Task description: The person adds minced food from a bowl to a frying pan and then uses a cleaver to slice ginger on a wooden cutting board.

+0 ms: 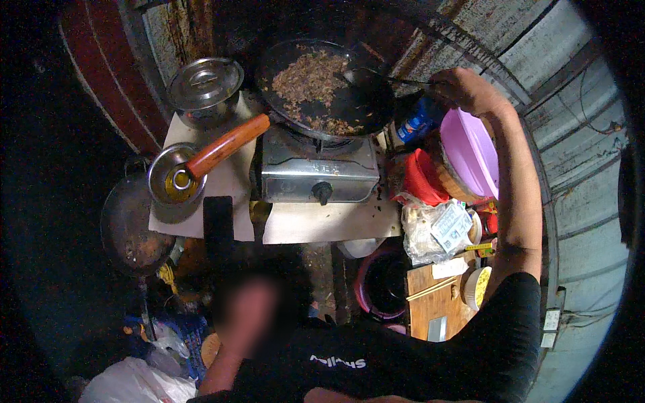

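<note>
My right hand (461,90) is shut on the handle of a metal spatula (373,74) at the upper right. The spatula's head rests in a dark wok (370,108), beside a heap of browned minced food (307,83). Under the wok stands a single-burner gas stove (287,181) with a black knob (322,191). Low in the picture, my left hand (249,307) is blurred, so its grip cannot be made out. A dark flat rectangular object (217,219) sticks up just beyond it.
A lidded steel pot (204,83) and a steel bowl (160,179) of yellow liquid with a wooden-handled utensil (229,143) stand left. At right are a purple basin (463,151), a red basket (423,179) and a wooden board (421,315) with chopsticks (431,289) and a cleaver (437,329).
</note>
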`<move>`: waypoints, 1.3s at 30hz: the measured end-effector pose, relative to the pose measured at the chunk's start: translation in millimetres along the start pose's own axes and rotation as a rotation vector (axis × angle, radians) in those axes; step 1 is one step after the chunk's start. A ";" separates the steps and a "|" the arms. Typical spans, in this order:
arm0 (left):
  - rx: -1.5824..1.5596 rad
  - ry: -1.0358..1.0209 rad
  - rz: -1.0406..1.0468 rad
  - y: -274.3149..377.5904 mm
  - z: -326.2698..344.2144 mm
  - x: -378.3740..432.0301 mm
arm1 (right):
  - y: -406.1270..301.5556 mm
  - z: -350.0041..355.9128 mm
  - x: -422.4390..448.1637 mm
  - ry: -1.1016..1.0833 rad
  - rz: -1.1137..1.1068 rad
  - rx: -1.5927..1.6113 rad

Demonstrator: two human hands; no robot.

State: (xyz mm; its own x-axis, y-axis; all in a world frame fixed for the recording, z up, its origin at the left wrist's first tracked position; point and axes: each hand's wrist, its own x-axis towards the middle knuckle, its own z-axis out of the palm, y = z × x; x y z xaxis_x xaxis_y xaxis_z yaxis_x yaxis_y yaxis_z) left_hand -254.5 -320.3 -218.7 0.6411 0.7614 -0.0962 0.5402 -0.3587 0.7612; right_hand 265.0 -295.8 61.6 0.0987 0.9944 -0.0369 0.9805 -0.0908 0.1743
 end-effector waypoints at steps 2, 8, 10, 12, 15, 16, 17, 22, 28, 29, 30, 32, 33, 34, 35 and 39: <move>-0.022 0.021 -0.032 -10.9 -5.4 -7.4 | -15.6 -22.4 -0.7 -0.281 0.263 0.401; -0.043 0.052 0.049 -27.7 -11.4 0.6 | 114.1 83.2 27.2 -0.059 -0.037 0.677; -0.085 0.058 0.014 -31.8 -10.0 4.7 | 116.9 104.2 44.1 -0.120 0.051 0.917; -0.135 0.081 -0.097 -36.9 -12.5 0.1 | 16.1 82.9 76.4 -0.296 0.558 1.310; -0.112 0.056 -0.128 -30.5 -17.3 3.4 | -15.0 69.4 81.2 -0.267 0.439 1.074; -0.111 0.034 -0.149 -28.0 -20.2 5.0 | -13.4 70.5 77.6 -0.238 0.309 1.005; -0.111 0.012 -0.170 -25.0 -24.3 6.5 | -11.3 71.9 73.8 -0.209 0.182 0.933; -0.055 0.110 0.093 -31.1 -26.3 5.8 | -59.7 13.3 20.9 0.043 -0.202 0.284; -0.061 0.092 0.040 -30.9 -33.6 8.9 | -32.1 -76.3 -50.9 -0.015 0.072 0.070; -0.077 0.075 -0.044 -24.9 -39.4 9.4 | -57.4 -94.9 -50.1 -0.056 0.070 0.067; -0.099 0.055 -0.115 -21.9 -43.2 9.5 | -55.5 -93.3 -50.1 -0.074 0.081 0.106; -0.112 0.033 -0.147 -23.8 -44.1 10.7 | -35.2 -91.2 -55.6 -0.113 0.127 0.173; -0.106 0.027 -0.176 -24.4 -44.4 9.3 | -41.9 -79.1 -42.8 -0.138 0.096 0.041; -0.042 0.065 -0.106 -28.4 -42.7 5.5 | -50.9 -67.5 -27.5 -0.158 0.057 -0.091; 0.000 0.085 -0.004 -34.2 -36.4 5.8 | -44.8 -42.3 -25.2 -0.084 0.126 -0.241; 0.014 0.047 0.059 -35.2 -35.5 13.3 | -43.0 21.2 -9.1 0.138 0.195 -0.267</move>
State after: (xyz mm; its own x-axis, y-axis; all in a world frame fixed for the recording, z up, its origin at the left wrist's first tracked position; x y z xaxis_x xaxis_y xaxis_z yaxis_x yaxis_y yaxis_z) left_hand -284.3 -278.4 -224.1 0.6460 0.7630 -0.0213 0.5104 -0.4111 0.7553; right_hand 225.5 -302.1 33.5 0.2378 0.9593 0.1523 0.8649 -0.2805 0.4163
